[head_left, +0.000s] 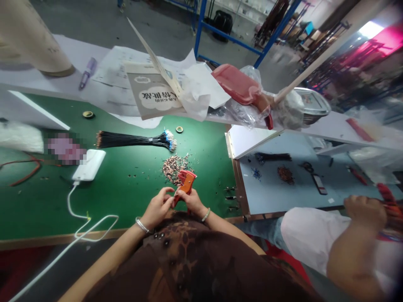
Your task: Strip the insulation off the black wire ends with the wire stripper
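My right hand (pixel 194 203) is wrapped round an orange and red wire stripper (pixel 187 181), held close to my body with its head pointing away from me. Just left of the tool, my left hand (pixel 160 206) has its thumb and fingers drawn together near the handle; what they pinch is too small to make out. Beyond the tool a heap of small copper-coloured and dark clippings (pixel 173 167) lies on the green work surface (pixel 132 197). Farther off rests a tied bundle of black wires (pixel 129 139), with copper-coloured ends at left and blue and whitish ends at right.
A white power bank (pixel 90 165) with a cable lies at left. Two small tape rolls (pixel 179 129) (pixel 88 114) sit behind. A raised shelf (pixel 72 50) carries papers, a booklet (pixel 154 90) and a red pouch (pixel 236 84). A co-worker's arm (pixel 352 247) is at right, beside a grey-blue table (pixel 264 197).
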`<action>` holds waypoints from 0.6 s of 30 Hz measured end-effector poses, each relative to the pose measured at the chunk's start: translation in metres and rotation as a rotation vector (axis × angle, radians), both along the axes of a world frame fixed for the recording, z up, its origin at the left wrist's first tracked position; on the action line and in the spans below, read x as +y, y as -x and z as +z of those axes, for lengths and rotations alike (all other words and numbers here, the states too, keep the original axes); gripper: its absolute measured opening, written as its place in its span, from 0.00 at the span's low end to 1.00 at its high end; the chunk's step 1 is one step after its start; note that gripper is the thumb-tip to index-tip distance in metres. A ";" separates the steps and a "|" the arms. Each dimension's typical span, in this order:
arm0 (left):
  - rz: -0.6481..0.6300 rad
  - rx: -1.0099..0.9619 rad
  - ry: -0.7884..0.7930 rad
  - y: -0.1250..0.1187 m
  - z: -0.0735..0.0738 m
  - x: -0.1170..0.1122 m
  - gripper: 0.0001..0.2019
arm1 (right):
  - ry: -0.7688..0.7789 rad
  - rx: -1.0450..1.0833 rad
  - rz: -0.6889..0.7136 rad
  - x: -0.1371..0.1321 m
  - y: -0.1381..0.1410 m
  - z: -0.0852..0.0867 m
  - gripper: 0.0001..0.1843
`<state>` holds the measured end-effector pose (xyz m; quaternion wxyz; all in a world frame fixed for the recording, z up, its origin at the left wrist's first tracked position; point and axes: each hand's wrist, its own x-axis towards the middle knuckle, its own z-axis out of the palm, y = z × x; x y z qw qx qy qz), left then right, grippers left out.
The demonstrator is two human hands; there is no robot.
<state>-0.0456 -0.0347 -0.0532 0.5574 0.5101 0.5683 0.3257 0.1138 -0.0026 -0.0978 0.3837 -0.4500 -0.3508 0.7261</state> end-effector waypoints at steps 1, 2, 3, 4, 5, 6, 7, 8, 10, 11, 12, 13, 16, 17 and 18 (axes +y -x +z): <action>0.016 -0.014 0.013 0.002 0.002 0.000 0.15 | -0.005 -0.008 -0.046 0.002 -0.003 0.001 0.19; 0.041 -0.041 0.034 0.004 0.003 0.000 0.15 | -0.014 -0.022 -0.094 0.004 -0.008 0.002 0.18; 0.075 -0.077 0.062 0.008 0.005 0.000 0.16 | -0.022 -0.040 -0.123 0.005 -0.013 0.003 0.16; 0.121 -0.121 0.091 0.011 0.006 0.001 0.17 | -0.027 -0.057 -0.123 0.006 -0.018 0.004 0.15; 0.182 -0.166 0.116 0.015 0.007 0.002 0.18 | -0.024 -0.063 -0.085 0.005 -0.024 0.006 0.15; 0.251 -0.210 0.134 0.019 0.007 0.003 0.20 | -0.002 -0.047 -0.009 0.002 -0.029 0.007 0.15; 0.323 -0.248 0.141 0.022 0.007 0.005 0.21 | 0.040 0.000 0.081 -0.003 -0.034 0.009 0.16; 0.391 -0.278 0.138 0.025 0.007 0.006 0.21 | 0.099 0.075 0.168 -0.008 -0.038 0.011 0.18; 0.505 -0.314 0.110 0.029 0.007 0.010 0.22 | 0.230 0.246 0.252 -0.019 -0.042 0.014 0.23; 0.545 -0.322 0.095 0.030 0.007 0.012 0.22 | 0.283 0.310 0.256 -0.024 -0.043 0.014 0.25; 0.574 -0.325 0.086 0.030 0.008 0.013 0.22 | 0.320 0.348 0.244 -0.028 -0.043 0.015 0.27; 0.592 -0.326 0.083 0.030 0.008 0.014 0.21 | 0.340 0.364 0.233 -0.030 -0.042 0.015 0.27; 0.582 -0.308 0.089 0.031 0.010 0.014 0.21 | 0.327 0.344 0.252 -0.029 -0.036 0.014 0.26; 0.567 -0.283 0.087 0.032 0.011 0.013 0.21 | 0.310 0.334 0.275 -0.028 -0.033 0.013 0.26; 0.549 -0.245 0.083 0.033 0.013 0.012 0.21 | 0.292 0.327 0.299 -0.026 -0.030 0.012 0.26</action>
